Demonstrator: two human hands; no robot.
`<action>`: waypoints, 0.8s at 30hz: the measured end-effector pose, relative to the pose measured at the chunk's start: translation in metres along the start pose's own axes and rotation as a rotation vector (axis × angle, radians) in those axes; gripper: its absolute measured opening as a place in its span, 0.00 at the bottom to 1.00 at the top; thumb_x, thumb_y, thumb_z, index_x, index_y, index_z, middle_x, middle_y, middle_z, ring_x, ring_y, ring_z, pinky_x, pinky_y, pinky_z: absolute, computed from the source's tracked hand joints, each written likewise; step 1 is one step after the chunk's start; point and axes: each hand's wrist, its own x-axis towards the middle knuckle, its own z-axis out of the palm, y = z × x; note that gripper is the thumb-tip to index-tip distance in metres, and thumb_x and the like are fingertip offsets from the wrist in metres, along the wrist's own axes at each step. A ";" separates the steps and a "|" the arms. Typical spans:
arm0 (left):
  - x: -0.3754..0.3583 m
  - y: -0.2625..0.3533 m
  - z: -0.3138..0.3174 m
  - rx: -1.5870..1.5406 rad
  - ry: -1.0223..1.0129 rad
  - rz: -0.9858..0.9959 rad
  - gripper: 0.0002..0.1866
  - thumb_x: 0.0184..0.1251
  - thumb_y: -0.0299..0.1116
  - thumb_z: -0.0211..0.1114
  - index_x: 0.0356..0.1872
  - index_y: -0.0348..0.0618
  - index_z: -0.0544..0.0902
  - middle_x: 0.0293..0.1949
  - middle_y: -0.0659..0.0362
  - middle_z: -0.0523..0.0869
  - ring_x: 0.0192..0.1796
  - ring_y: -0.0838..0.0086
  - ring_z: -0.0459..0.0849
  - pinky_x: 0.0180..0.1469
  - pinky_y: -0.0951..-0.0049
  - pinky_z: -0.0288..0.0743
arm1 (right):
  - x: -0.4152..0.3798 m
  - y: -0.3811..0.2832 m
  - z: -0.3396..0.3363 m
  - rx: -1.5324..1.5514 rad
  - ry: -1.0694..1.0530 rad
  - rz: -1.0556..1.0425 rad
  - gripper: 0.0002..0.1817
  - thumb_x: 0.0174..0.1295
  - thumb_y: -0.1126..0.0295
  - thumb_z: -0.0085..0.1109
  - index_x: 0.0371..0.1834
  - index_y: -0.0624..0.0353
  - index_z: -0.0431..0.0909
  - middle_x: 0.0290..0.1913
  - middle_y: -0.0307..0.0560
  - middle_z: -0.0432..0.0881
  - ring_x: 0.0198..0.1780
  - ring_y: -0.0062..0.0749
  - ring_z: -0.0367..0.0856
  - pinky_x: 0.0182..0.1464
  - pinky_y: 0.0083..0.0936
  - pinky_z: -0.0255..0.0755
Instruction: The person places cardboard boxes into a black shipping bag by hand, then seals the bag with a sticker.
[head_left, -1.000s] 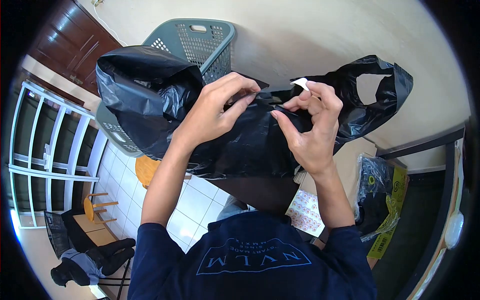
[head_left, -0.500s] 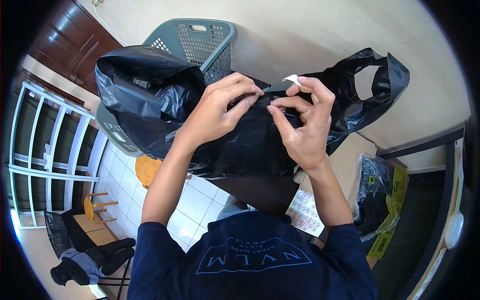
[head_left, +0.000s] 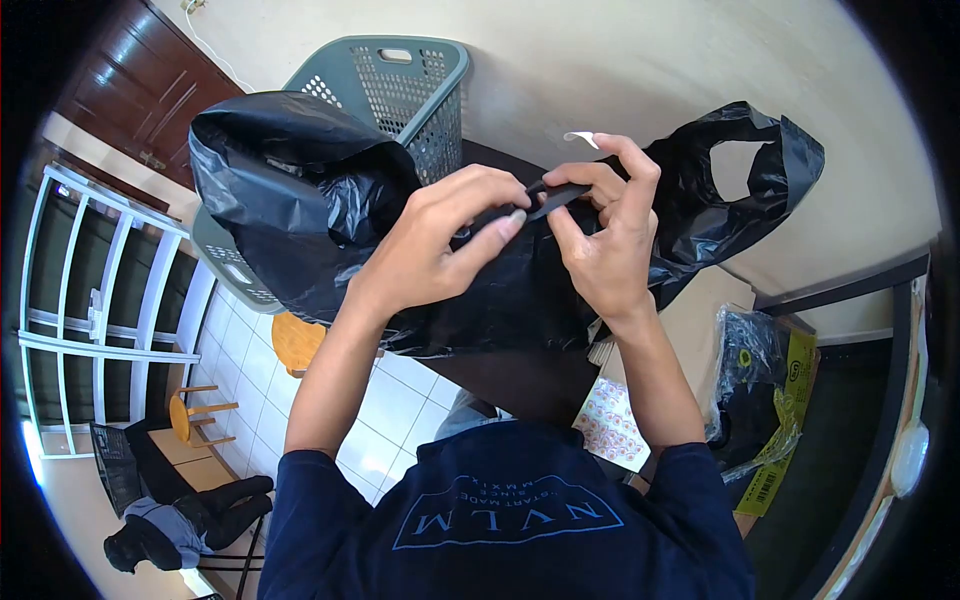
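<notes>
Step in hand, by my read: working the mouth of the black bag (head_left: 470, 290), held up at chest height in front of the person, over the tiled floor (head_left: 390, 400) and just before the grey basket (head_left: 400, 85).

L hand (head_left: 430, 250): grip closed, thumb and forefinger pinching a fold of the bag near its top edge. R hand (head_left: 600, 240): grip closed too, pinching a narrow flat black strip (head_left: 558, 193) (looks like a bit of the bag's own film, or a tie; can't tell which), with a small white scrap (head_left: 582, 137) stuck at a raised fingertip.

One bag handle loop (head_left: 745, 170) hangs free to the R, against the wall.

Next move, prob.: needs both pinches kept firm and pulled apart or twisted w/o tearing thin film; white scrap wants shedding first.

Vs. 0.5 s ago: hands closer together, fingertips now meeting at the strip; the strip is pulled up clear of the bag, where before it lay flat. Bag body and basket unchanged.
</notes>
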 end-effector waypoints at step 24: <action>0.003 -0.004 0.013 0.054 -0.063 -0.151 0.08 0.62 0.25 0.63 0.41 0.35 0.83 0.34 0.53 0.83 0.35 0.63 0.81 0.38 0.69 0.73 | -0.026 -0.004 -0.029 -0.166 -0.128 -0.165 0.32 0.49 0.85 0.66 0.58 0.62 0.64 0.36 0.51 0.84 0.39 0.42 0.86 0.43 0.30 0.77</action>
